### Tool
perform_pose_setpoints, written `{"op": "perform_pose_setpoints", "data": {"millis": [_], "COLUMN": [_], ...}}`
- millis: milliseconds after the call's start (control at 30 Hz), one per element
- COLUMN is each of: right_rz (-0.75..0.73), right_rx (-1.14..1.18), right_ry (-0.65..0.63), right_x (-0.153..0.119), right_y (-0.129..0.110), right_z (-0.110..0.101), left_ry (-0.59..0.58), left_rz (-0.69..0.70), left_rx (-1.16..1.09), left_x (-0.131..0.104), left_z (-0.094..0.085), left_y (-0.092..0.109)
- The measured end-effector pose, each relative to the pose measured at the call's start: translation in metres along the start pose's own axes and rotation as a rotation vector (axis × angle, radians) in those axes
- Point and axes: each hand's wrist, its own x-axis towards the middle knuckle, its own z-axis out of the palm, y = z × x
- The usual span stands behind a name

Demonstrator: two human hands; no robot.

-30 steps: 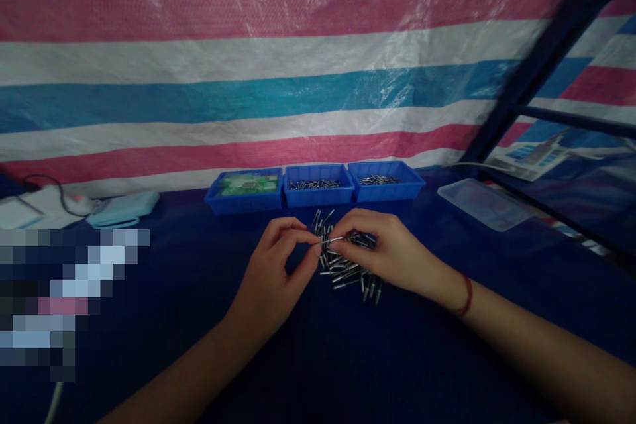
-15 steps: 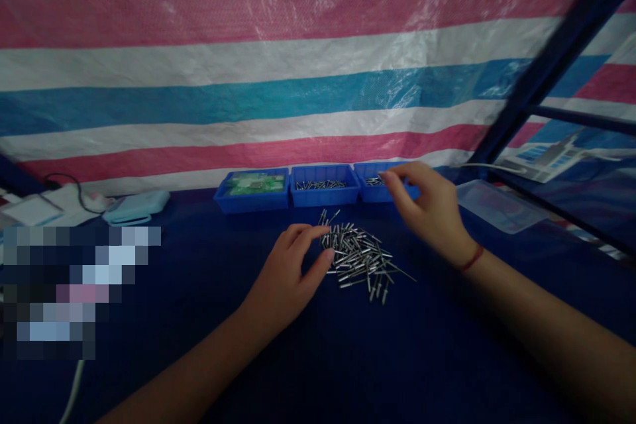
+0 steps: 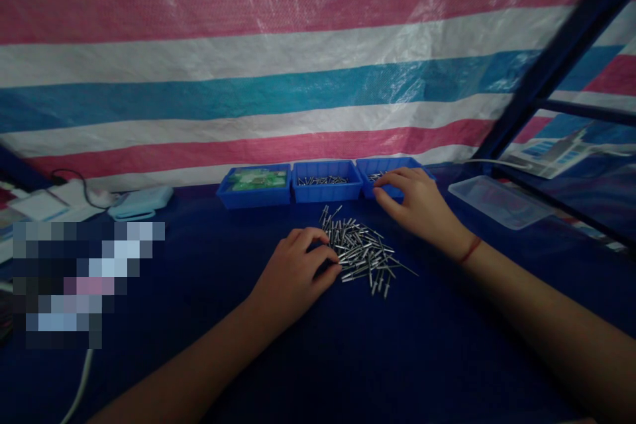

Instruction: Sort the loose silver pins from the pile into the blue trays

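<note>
A loose pile of silvery pop rivets [image 3: 365, 248] lies on the dark blue table. My left hand [image 3: 301, 265] is at the pile's left side, its thumb and index fingertips closed together on a rivet that they mostly hide. My right hand [image 3: 420, 202] reaches over the front of the right blue bin [image 3: 392, 164], thumb and index finger apart, with nothing visible between them. Some rivets show in that bin left of the fingers; my hand covers the rest. The middle blue bin [image 3: 326, 194] also contains rivets.
A left blue bin [image 3: 256, 199] holds green packets. On the right lies a clear plastic lid [image 3: 499, 202], near a blue metal frame [image 3: 517, 86]. A light-blue case [image 3: 142, 202] and a white cable [image 3: 82, 384] are on the left. A striped sheet [image 3: 248, 99] hangs behind.
My right hand has lowered toward the right bin and its fingers have parted. My left thumb and index finger have closed at the pile's edge. The view has shifted slightly.
</note>
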Motion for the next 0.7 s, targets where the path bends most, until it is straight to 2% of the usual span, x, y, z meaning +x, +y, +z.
{"op": "perform_pose_setpoints", "data": {"millis": [300,500,700], "right_rz": [-0.179,-0.291,-0.336], "right_rx": [0.126,0.202,0.263], "right_ry": [-0.126,-0.227,-0.318], "right_x": [-0.009,-0.012,-0.014], "right_y": [-0.025,-0.034,-0.038], "right_z": [-0.005,-0.011,-0.013], "left_ry": [-0.008,0.034,0.084], "left_rz": [0.028,-0.018,-0.068], "left_rx": [0.026,-0.06,-0.173], "left_x": [0.001,0.002,0.004], "left_z": [0.002,0.0,-0.003], "left_y": [0.0,0.001,0.003]}}
